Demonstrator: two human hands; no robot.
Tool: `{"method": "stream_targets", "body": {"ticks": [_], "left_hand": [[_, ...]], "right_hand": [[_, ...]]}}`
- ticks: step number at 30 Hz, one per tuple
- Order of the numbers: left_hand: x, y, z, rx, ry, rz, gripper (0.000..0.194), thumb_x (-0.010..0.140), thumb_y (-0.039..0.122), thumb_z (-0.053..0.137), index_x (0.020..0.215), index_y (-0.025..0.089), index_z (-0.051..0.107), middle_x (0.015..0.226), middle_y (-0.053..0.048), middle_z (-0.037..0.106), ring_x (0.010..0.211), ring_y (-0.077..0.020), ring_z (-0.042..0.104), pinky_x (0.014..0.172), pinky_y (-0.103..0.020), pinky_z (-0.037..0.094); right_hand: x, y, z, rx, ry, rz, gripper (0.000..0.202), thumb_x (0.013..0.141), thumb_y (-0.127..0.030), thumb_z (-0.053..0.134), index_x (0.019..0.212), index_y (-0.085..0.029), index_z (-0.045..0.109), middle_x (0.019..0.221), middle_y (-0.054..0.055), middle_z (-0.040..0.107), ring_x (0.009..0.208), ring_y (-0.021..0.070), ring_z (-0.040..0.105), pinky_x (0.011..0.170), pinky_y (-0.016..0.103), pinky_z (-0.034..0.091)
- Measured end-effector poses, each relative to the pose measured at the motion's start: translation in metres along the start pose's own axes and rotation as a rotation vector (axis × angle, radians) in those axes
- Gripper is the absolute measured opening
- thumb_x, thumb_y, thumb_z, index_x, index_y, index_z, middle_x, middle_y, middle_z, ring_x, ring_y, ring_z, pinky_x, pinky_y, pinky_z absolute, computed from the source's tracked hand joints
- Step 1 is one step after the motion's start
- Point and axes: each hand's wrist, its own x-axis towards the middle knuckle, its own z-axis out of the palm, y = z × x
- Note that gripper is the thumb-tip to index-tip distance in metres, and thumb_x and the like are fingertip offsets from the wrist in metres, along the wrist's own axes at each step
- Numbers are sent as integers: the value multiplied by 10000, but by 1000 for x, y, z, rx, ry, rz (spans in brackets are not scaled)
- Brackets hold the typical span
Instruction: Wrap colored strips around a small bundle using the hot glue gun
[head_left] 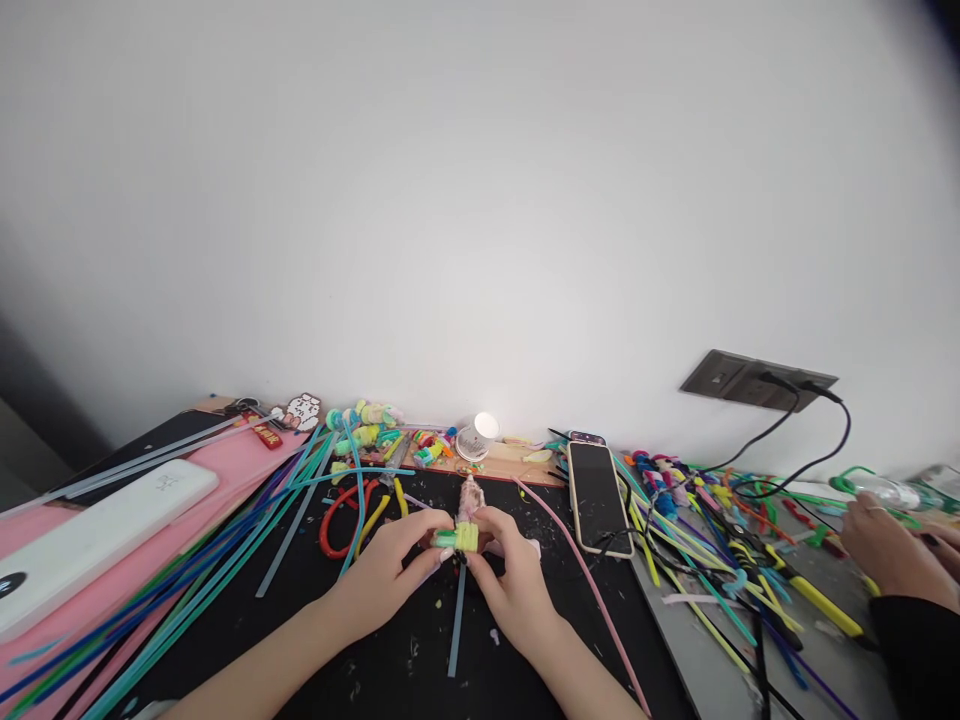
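The small yellow-and-green fuzzy piece [463, 537] is over the middle of the black bench [390, 670], between the person's two hands. The left hand [409, 565] pinches its green side and the right hand [514, 570] grips near its yellow side, fingertips closed on it. A pinkish-white fuzzy form [470, 497] rises just beyond it, and a pale blue stem [456, 625] runs down below it towards the near side.

Dark, crumb-flecked surface lies open between the forearms. To the left, red-handled scissors [330, 520] and yellow-handled pliers [399, 500] sit near the left hand, hemming it in. To the right, a curved pink stem [585, 565] crosses the gap before the phone [600, 495], which stands near the bench's right edge.

Beyond the hands, a paper cup [478, 438], bright at its top, stands by a wooden strip [517, 463]; the wall [480, 250] closes off the far side. Past the right edge, a grey surface [679, 655] carries crowded stems and yellow-black pliers [821, 603], near another person's hand [889, 550]. Farther left, bundled blue and green stems [225, 560] and a long white device [112, 540] fill a pink sheet [244, 465].
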Motion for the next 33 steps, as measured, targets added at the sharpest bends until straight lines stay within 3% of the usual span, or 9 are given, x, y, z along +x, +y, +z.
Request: {"method": "stream_targets", "body": {"ticks": [14,21,33], "left_hand": [[-2,-5,4,8,117,52,165,906,244,478,1027,218,588,969,-32,692,830,-174,630,777,-272,483],[1,-8,1,-3,152,25,156,913,281,486,1022,216,578,905,-24,676,760,-165,616,720,-259,487],[1,-8,0,14,185,13,160,908,264,481,1029,218,575,933,-23,673,802,-169,631,757,-266,493]], "right_hand": [[2,-10,-4,-7,-18,-6,455,851,-124,511,1283,-240,430,1097,85,615,851,197,623,790,359,553],[1,-13,-7,10,-39,-8,465,853,-126,491,1302,-230,430,1103,91,620,863,207,616,805,362,543],[2,-17,-7,-89,2,-90,539,862,-125,483,1385,-236,415,1154,92,660,904,210,660,806,330,552]]}}
